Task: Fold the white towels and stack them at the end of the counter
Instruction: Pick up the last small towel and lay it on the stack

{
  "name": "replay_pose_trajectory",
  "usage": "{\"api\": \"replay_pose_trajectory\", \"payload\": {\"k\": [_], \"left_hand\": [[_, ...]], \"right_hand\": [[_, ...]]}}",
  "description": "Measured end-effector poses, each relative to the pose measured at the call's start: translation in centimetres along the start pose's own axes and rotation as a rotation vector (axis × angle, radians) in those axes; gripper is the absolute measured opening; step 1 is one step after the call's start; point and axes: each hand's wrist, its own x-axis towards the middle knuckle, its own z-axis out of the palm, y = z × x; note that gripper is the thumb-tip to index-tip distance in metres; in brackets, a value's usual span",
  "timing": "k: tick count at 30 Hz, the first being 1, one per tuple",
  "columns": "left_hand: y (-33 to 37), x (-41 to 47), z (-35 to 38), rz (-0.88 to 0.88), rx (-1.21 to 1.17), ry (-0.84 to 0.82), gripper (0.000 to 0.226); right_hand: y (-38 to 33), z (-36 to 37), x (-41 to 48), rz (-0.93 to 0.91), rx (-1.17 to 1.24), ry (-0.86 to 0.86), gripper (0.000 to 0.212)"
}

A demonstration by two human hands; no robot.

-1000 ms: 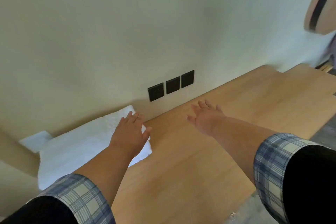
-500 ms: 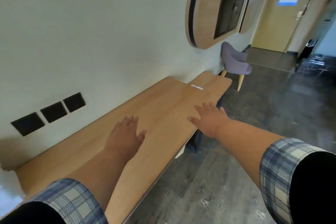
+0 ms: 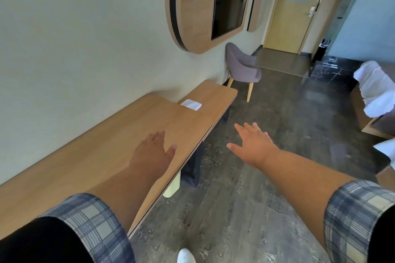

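Two hands, both empty and palm down. Left hand (image 3: 152,151): fingers straight and close together, thumb out to the side, over the bench (image 3: 96,156) near its front edge; whether it touches the wood cannot be told. Right hand (image 3: 254,143): fingers straight and spread, held out past the bench's front edge, above the dark floor (image 3: 267,198). Plaid sleeves (image 3: 92,226), rolled up on both forearms. Bench: long, light wood, running along the wall, with a lower section at its far end. Small white flat piece (image 3: 191,104): lying on that lower section beside the step; too small to tell what it is. Purple chair (image 3: 243,68): just beyond the bench's far end, by the wall. White towels (image 3: 376,89): heaped loosely on furniture at the right edge, well apart from the bench. Door (image 3: 292,6): far end of the room.
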Motion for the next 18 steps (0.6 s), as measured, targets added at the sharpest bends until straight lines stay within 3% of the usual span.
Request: {"api": "replay_pose_trajectory", "payload": {"k": [5,10,18], "left_hand": [[3.8,14.1,3.3,0.027,-0.061,-0.026,0.07],[8.6,26.6,4.9,0.102,0.044,-0.114,0.074],[14.2,39.2,13.3,0.07,0.124,-0.254,0.075]], "right_hand": [[4.6,-2.3,11.1,0.015,-0.052,0.014,0.086],[9.2,-4.3,20.6,0.069,0.004,-0.014,0.088],[18.1,0.1,34.1,0.03,0.058,-0.108,0.089]]}}
